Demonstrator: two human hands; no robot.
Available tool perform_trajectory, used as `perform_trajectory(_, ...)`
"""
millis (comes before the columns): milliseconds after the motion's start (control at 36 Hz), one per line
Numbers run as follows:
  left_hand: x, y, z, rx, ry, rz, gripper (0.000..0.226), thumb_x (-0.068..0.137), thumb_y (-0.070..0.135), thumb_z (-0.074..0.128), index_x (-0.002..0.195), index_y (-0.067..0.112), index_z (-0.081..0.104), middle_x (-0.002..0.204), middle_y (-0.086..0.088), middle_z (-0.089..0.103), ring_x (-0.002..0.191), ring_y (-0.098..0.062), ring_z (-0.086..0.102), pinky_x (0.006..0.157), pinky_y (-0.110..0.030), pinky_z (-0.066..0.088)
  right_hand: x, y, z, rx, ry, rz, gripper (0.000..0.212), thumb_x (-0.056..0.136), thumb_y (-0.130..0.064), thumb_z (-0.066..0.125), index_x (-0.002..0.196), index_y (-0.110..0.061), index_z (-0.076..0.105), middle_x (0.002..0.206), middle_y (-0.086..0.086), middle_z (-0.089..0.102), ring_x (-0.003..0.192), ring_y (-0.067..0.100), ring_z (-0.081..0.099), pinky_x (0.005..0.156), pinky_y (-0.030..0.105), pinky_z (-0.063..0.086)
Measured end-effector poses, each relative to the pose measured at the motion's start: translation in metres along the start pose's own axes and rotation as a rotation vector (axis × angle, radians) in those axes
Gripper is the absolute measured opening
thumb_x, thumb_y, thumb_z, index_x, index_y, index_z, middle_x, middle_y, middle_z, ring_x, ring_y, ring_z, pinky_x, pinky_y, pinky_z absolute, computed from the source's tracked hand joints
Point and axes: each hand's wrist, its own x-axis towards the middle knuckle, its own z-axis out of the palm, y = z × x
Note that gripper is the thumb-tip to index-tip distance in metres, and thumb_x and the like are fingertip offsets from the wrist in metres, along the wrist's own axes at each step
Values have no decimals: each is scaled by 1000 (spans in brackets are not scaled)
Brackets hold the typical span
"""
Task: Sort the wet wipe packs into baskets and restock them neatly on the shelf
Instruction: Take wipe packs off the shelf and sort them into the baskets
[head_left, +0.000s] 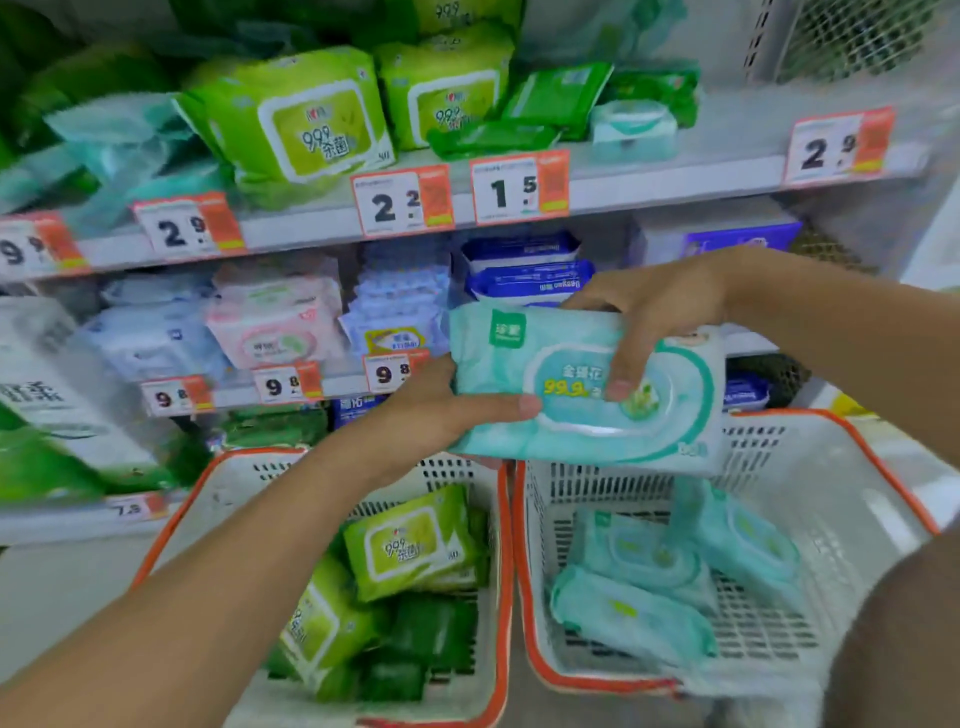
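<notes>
Head view: we hold one teal pack (582, 384) above two baskets.
Left hand (441, 410) and right hand (649, 317) both grip it, over the right basket (893, 499), beside the left basket (171, 525).

The teal pack (582, 384) is soft plastic film, glossy, with slight wrinkles at its ends and a smooth, shiny, rigid-looking flap lid on its face. The lime packs (410, 540) in the left basket (501, 545) have the same shiny film with paler label panels. Both baskets are hard white plastic, perforated with slots, semi-matt, with a smooth orange rim; the right basket (852, 499) shows a faint sheen on its wall. The shelf edge (649, 182) looks like smooth painted metal, pale and matt. The price tags (402, 200) look like flat paper or card, white and orange.
</notes>
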Motion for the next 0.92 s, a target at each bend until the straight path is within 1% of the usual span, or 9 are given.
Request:
perform_trajectory(111, 11, -3, 21, 102, -3, -8, 58, 54, 46, 82, 106, 24, 70, 101, 3, 77, 86, -18, 74, 65, -36, 61, -8, 14, -5, 73, -38, 84, 71, 57, -18, 88, 123, -6, 64, 117, 19, 71, 105, 45, 68, 87, 59, 56)
perform_trajectory(222, 26, -8, 43, 284, -158, -123, 15, 86, 27, 76, 98, 24, 68, 86, 14, 76, 61, 8, 65, 53, -10, 49, -10, 43, -3, 17, -135, 311, 65, 64, -11, 87, 125, -9, 64, 118, 17, 72, 105, 39, 70, 86, 54, 58)
perform_trajectory(333, 57, 14, 38, 950, -90, 9, 48, 80, 51, 75, 118, 24, 64, 109, 7, 70, 96, -6, 64, 86, -23, 49, -1, 74, -8, -254, -22, 560, 54, 83, -33, 80, 130, -15, 59, 112, 11, 70, 94, 32, 73, 78, 48, 61)
perform_trajectory(444, 100, 72, 17, 1068, 179, 443, 63, 77, 53, 75, 130, 23, 56, 126, 0, 61, 115, -21, 58, 96, -31, 45, -12, 69, -45, -725, 477, 351, 46, 84, -34, 77, 124, -15, 66, 113, 5, 69, 100, 20, 67, 87, 28, 52)
perform_trajectory(528, 138, 120, -5, 1268, 351, 642, 79, 76, 54, 75, 141, 17, 48, 140, -8, 52, 127, -29, 49, 106, -40, 41, -26, 39, -77, -348, 1050, -170, 17, 80, -21, 81, 94, -15, 74, 76, -1, 72, 59, 2, 59, 63, 17, 45)
perform_trajectory(583, 164, 139, -16, 1466, 325, 593, 82, 75, 59, 72, 141, 17, 47, 137, -9, 54, 126, -30, 50, 103, -42, 43, -33, 22, -102, -184, 1318, -381, 15, 78, -14, 82, 87, -11, 71, 72, 4, 69, 60, 15, 62, 63, 25, 51)
perform_trajectory(667, 194, 151, -25, 1608, 174, 304, 75, 79, 65, 66, 140, 24, 49, 141, -3, 53, 128, -26, 51, 102, -37, 45, -36, 15, -149, -276, 1557, -279, 30, 72, -19, 85, 96, -12, 68, 84, 2, 68, 77, 18, 64, 78, 32, 53)
perform_trajectory(806, 218, 158, -26, 1661, 101, 181, 57, 78, 67, 66, 114, 23, 66, 117, -5, 66, 111, -27, 60, 81, -28, 44, -25, 25, -212, 65, 1204, 171, 72, 71, -54, 84, 127, -19, 56, 124, 2, 56, 112, 23, 59, 95, 45, 55)
perform_trajectory(917, 226, 150, -32, 1604, 114, 180, 64, 74, 71, 67, 119, 27, 63, 121, -2, 64, 112, -25, 59, 91, -35, 50, -13, 12, -223, 57, 776, 331, 96, 71, -65, 77, 150, -32, 34, 153, -2, 37, 128, 27, 48, 94, 43, 57)
